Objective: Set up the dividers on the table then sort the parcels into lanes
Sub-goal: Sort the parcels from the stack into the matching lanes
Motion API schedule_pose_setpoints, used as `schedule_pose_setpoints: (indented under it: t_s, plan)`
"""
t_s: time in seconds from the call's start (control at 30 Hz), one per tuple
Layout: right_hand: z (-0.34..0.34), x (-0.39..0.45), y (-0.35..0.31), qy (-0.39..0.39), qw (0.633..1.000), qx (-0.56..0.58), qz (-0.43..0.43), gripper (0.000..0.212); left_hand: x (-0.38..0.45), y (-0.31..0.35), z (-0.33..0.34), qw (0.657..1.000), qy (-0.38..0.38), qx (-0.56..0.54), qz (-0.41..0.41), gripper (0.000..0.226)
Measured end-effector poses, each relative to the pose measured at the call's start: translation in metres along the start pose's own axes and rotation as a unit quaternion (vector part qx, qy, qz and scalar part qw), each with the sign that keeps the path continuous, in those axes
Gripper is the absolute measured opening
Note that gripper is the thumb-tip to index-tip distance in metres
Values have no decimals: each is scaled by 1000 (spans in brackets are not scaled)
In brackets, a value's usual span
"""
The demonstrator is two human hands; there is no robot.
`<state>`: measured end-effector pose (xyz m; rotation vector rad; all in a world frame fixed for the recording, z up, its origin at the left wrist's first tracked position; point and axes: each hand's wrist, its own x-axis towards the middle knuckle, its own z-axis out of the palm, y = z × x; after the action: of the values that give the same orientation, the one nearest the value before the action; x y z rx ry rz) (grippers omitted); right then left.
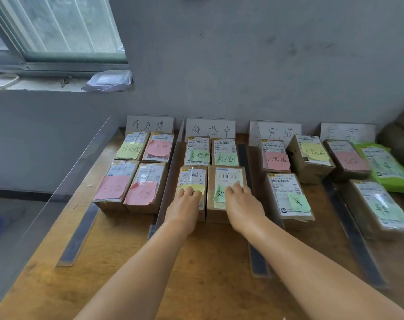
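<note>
Cardboard parcels with coloured sticky notes lie in lanes on a wooden table (118, 269), split by clear dividers (81, 232) on dark bases. My left hand (185, 209) rests flat on the near-left parcel (193, 179) of the second lane, over its yellow note. My right hand (240, 204) presses flat on the neighbouring parcel (228, 176) with a green note. Two more parcels (210, 151) lie behind them. The first lane holds several parcels (132, 181) with pink and yellow notes.
White handwritten lane signs (210, 128) lean on the grey wall. The right lanes hold more parcels (286, 197) and a green plastic mailer (385, 167). A window and a sill with a plastic bag (108, 80) are at upper left. The floor drops off left of the table.
</note>
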<state>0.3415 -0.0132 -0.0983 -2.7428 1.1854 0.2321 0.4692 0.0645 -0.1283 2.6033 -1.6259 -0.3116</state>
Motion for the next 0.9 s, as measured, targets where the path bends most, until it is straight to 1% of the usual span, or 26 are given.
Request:
schedule_pose_setpoints:
  t_s: [0.27,0.4,0.63,0.73,0.9]
  plan:
    - [-4,-1,2,-6,1000,29,9,60,-5,0,-9,1000,-24,9,7,71]
    - [-5,-13,-4,-3,1000,27,8,76,-13,4,-18,1000,-18,-1,10,69]
    - [-21,-50,4,49,998,31,11,83,-30,35,-49,997,39,-21,70,74]
    - [-33,-74,20,66,996,49,28,86,-44,54,-61,994,52,-29,87,75]
    - [-49,-121,57,117,990,65,53,85,-70,103,-75,988,66,-51,127,70]
